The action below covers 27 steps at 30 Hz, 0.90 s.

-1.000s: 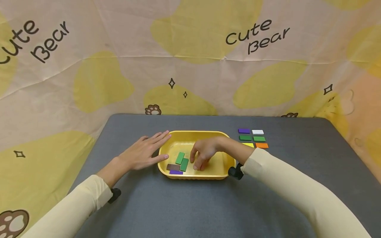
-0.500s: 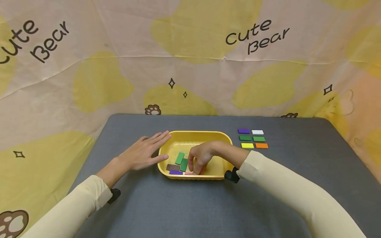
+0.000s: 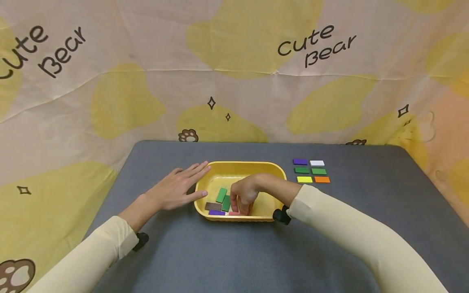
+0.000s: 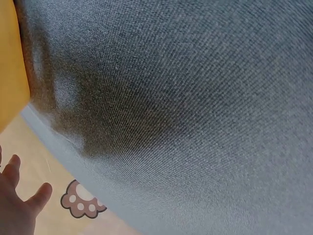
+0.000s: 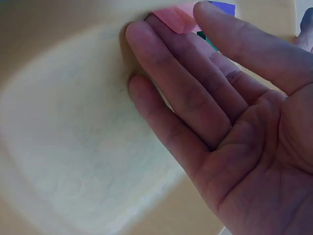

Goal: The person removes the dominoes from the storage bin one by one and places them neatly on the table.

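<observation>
My left hand (image 3: 175,189) rests with straight, spread fingers on the left rim of the yellow tray (image 3: 239,163); part of it shows low in the left wrist view (image 4: 19,208). Inside the tray, my right hand (image 3: 249,193) reaches down near the front wall. Its thumb and fingers pinch a pink block (image 3: 233,213), which the right wrist view shows between thumb and fingertips (image 5: 176,18). Just left of it lie a dark green block (image 3: 226,203), a light green block (image 3: 221,195), a brown block (image 3: 213,206) and a purple block (image 3: 216,212).
Right of the tray, flat blocks lie in two columns on the grey table (image 3: 176,252): purple (image 3: 300,162), white (image 3: 316,163), dark green (image 3: 302,170), green (image 3: 318,171), yellow (image 3: 304,179) and orange (image 3: 322,179). A patterned cloth (image 3: 234,89) hangs behind.
My right hand has moved slightly left and toward the tray's front wall, its fingers closing around the pink block, which was hidden at first. The left hand has stayed in place.
</observation>
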Each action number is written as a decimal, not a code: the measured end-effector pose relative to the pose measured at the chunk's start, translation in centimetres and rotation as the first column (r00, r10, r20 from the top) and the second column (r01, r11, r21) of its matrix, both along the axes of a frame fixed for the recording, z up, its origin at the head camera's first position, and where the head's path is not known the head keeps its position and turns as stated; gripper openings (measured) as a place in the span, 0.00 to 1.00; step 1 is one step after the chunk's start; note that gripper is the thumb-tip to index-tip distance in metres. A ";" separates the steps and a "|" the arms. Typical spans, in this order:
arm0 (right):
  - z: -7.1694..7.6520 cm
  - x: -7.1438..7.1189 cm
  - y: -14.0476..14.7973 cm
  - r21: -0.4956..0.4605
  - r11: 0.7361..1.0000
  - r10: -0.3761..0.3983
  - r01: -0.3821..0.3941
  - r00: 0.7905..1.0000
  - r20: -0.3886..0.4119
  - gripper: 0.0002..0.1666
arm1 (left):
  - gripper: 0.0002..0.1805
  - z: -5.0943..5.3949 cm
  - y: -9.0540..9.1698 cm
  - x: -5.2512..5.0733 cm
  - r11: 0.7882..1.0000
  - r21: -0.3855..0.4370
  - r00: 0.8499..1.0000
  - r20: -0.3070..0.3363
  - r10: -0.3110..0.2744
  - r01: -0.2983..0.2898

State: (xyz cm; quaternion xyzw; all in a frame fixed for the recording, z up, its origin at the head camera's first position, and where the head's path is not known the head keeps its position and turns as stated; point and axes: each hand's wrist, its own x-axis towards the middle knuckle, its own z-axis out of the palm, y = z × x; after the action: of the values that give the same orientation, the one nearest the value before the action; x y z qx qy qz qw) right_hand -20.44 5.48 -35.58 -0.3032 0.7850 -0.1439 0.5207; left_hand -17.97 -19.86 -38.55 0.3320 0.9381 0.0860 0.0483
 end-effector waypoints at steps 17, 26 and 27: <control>1.3 -0.6 1.2 -0.125 0.992 -0.009 0.000 0.997 -0.073 0.12 | 0.44 0.1 0.0 -0.2 1.000 -0.007 1.000 0.000 -0.005 0.005; 3.4 -1.2 3.7 -0.202 0.979 -0.064 0.029 0.984 -0.166 0.20 | 0.44 0.0 0.1 -0.2 1.000 -0.001 1.000 0.004 -0.005 0.005; 3.7 -1.3 4.0 -0.209 0.978 -0.062 0.023 0.981 -0.186 0.20 | 0.44 -0.1 0.0 -0.2 1.000 0.000 1.000 -0.001 -0.007 0.007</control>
State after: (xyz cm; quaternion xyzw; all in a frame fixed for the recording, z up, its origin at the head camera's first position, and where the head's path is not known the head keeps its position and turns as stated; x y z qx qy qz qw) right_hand -21.72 9.46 -31.90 -0.3510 0.8187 -0.2058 0.4053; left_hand -18.14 -19.82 -38.64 0.3352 0.9370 0.0857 0.0483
